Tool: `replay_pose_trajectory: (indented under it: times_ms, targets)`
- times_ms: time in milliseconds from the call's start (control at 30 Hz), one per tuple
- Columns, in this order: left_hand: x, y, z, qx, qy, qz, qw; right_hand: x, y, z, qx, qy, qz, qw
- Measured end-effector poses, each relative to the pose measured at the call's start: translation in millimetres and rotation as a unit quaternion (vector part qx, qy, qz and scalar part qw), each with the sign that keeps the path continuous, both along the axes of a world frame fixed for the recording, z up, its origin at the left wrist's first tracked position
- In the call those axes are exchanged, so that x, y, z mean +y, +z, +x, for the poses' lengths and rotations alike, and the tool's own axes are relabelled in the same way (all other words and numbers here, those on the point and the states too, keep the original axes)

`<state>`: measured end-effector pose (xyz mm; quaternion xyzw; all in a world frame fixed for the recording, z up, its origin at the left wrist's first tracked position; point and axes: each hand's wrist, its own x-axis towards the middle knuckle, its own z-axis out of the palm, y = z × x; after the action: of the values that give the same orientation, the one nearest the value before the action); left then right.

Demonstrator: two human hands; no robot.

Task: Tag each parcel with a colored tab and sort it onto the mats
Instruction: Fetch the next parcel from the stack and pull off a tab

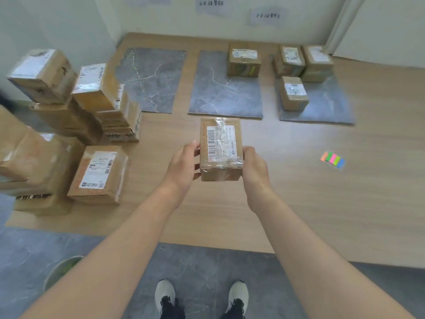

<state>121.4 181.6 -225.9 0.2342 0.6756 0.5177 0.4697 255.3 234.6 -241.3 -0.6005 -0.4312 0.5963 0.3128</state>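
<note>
I hold a small brown parcel (220,149) with a white barcode label and clear tape in the air above the wooden floor. My left hand (184,168) grips its left side and my right hand (254,166) grips its right side. Three grey marble mats lie ahead: the left mat (149,79) is bare, the middle mat (220,95) carries one parcel (243,59) with a green tab, and the right mat (326,107) carries three parcels (295,93). A strip of colored tabs (332,159) lies on the floor to my right.
A pile of untagged parcels (69,116) is stacked on the floor to my left, the nearest one flat (99,173). Paper signs (268,16) hang on the wall behind the mats. My shoes (200,298) stand on grey flooring.
</note>
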Motion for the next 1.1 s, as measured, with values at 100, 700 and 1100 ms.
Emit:
replay_pose_trajectory:
  times_ms: [100, 700, 1100]
  targets:
    - [19, -14, 29, -0.016, -0.016, -0.011, 1.0, 14, -10, 35, 0.003, -0.004, -0.002, 1.0]
    - [81, -120, 79, -0.06, -0.077, -0.096, 0.99, 63, -112, 88, -0.036, -0.034, -0.105, 0.993]
    - [111, -108, 70, 0.032, -0.08, -0.021, 0.996, 87, -119, 103, -0.054, -0.138, -0.093, 0.984]
